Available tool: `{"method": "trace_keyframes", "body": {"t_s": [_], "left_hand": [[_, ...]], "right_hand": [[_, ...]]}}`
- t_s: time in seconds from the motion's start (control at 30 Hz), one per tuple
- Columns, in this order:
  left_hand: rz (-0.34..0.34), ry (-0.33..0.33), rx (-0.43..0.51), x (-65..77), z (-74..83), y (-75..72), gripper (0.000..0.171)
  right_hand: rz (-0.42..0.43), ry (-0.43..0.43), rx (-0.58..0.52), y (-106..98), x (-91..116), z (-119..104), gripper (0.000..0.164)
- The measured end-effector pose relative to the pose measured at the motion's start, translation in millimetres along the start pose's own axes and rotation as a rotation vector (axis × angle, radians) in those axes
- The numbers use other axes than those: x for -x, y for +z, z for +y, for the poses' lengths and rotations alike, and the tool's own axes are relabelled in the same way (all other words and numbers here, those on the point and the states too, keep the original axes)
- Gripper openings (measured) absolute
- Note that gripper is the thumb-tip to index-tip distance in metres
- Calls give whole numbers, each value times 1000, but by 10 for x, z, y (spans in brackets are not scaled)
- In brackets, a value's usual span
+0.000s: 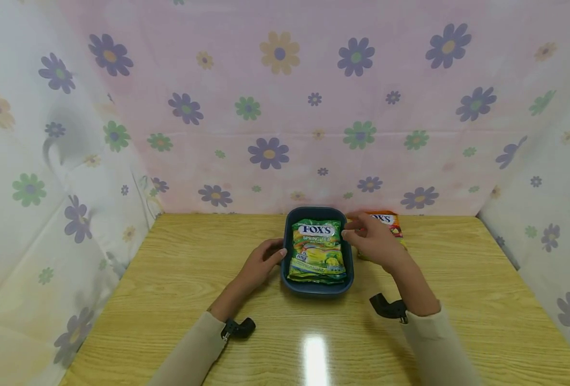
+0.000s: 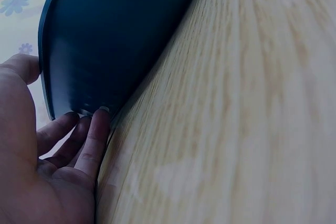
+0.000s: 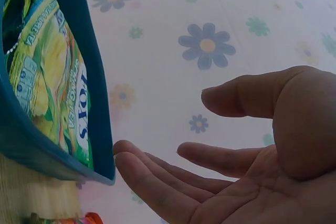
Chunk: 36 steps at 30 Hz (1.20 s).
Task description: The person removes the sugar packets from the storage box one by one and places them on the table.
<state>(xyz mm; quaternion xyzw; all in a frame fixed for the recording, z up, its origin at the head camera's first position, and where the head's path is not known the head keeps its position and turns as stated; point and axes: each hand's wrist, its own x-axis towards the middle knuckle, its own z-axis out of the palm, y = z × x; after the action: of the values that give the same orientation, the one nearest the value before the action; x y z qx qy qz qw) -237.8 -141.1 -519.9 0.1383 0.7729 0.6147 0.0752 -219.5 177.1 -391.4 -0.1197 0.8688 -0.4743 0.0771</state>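
The dark blue tray (image 1: 317, 289), on the worktop (image 1: 193, 268) with a green packet (image 1: 316, 252) inside, could skid rightward if the left grip (image 1: 261, 262), spread loosely against its wall, pushes unopposed, since the right wrist view shows, as the head view barely does, the right grip (image 1: 374, 241) wide and empty.

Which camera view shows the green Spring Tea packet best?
The head view: the packet lies face up in the blue tray, lettering readable. The right wrist view shows it turned and slanted; in the left wrist view, the tray's wall hides it.
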Motion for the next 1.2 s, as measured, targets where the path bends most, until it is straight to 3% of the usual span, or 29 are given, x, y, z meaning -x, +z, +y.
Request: {"method": "trace_keyframes", "body": {"t_s": [0.27,0.5,0.77,1.2], "left_hand": [[-2,6,-7,-2,-10,-7,48],[-6,14,7,8,-17,-11,48],[-16,17,0,-4,-11,-14,49],[-21,13,30,-10,-22,-12,48]], "right_hand": [[-89,91,17,162,-75,-65,63],[-99,142,43,283,-92,-181,69],[-140,174,-14,461,-156,-172,72],[-111,267,96,604,-276,-163,89]]}}
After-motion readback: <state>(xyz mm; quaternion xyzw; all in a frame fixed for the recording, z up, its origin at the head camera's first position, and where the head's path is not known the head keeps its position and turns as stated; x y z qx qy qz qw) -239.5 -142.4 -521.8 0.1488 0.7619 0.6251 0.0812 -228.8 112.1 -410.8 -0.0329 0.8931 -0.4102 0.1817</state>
